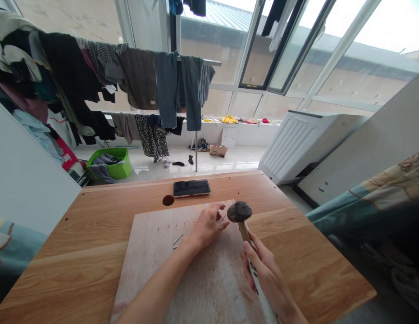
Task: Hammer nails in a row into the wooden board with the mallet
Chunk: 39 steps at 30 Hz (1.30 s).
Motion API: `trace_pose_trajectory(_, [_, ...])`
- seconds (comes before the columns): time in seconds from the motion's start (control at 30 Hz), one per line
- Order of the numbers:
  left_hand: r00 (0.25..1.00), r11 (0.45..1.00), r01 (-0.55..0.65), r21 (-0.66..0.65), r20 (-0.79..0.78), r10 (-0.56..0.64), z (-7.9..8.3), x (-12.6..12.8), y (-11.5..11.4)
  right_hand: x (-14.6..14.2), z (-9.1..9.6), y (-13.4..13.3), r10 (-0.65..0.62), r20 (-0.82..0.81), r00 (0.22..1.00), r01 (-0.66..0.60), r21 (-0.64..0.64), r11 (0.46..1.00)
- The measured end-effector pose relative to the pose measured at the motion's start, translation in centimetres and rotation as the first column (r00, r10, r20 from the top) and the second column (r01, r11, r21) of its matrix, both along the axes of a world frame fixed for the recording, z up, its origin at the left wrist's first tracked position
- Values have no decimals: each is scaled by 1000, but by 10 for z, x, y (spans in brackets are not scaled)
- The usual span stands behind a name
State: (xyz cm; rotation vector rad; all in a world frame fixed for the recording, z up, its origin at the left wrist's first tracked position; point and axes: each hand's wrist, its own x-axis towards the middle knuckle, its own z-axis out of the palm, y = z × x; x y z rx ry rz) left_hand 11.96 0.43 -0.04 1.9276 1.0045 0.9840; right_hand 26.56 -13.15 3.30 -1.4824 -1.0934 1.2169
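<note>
My right hand (pixel 265 265) is wrapped round the pale handle of a hammer (pixel 239 212), whose dark, rounded head is raised just right of my left hand. Near the far edge of a pale wooden board (pixel 145 274), my left hand (pixel 209 225) pinches a thin nail (pixel 224 217) between its fingertips; the fingers partly hide it. Loose nails (pixel 177 239) lie on the board to the left of my left wrist. Several small dark dots run in a row across the board beyond them.
The board lies on a wooden table (pixel 77 252). A phone (pixel 191 188) rests beyond it, beside a round hole (pixel 168 200) in the tabletop. Behind are a clothes-laden drying rack (pixel 212 62), a green tub (pixel 120 168) and a white ribbed cabinet (pixel 290 139). A curtain (pixel 375 193) hangs at right.
</note>
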Motion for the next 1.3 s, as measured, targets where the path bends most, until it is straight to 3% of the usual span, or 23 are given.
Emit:
trace_pose_trajectory(0.1, [995,999,17,44,-97,-12,31,-25,0,5,-9,-5,-18,-8,1000,17,-57,998])
trace_pose_trajectory(0.17, [950,998,35,53,-311,-17,57,-51,-8,8,-15,-7,-21,-9,1000,21,-81,996])
trace_pose_trajectory(0.23, [815,995,47,89,-580,14,78,-76,-24,8,-18,-7,-25,0,1000,25,-83,996])
trace_pose_trajectory(0.27, [710,995,22,93,-702,50,85,-86,-34,8,-19,-7,-29,6,1000,29,-84,996])
trace_pose_trajectory(0.37, [437,995,-13,100,-895,96,88,-99,-64,6,-19,-6,-23,36,999,27,-92,995])
trace_pose_trajectory(0.47, [338,996,31,86,-939,70,76,-95,-80,4,-20,-5,13,57,998,-9,-69,998])
trace_pose_trajectory(0.6, [300,989,57,138,-947,115,67,-84,-81,6,-26,-5,24,36,999,-22,-57,998])
trace_pose_trajectory(0.73, [300,996,49,77,-952,59,74,-84,-74,6,-26,-5,11,31,999,-9,-59,998])
trace_pose_trajectory(0.87, [405,1000,-6,-5,-915,-2,82,-95,-72,4,-21,-5,7,39,999,-4,-66,998])
trace_pose_trajectory(0.97, [460,999,-26,-28,-888,-13,79,-103,-74,4,-20,-5,9,38,999,-7,-65,998])
trace_pose_trajectory(1.13, [392,999,-13,36,-919,38,70,-92,-81,6,-25,-5,18,31,999,-16,-62,998])
trace_pose_trajectory(1.3, [365,999,19,43,-931,33,73,-75,-83,5,-23,-5,21,29,999,-19,-58,998])
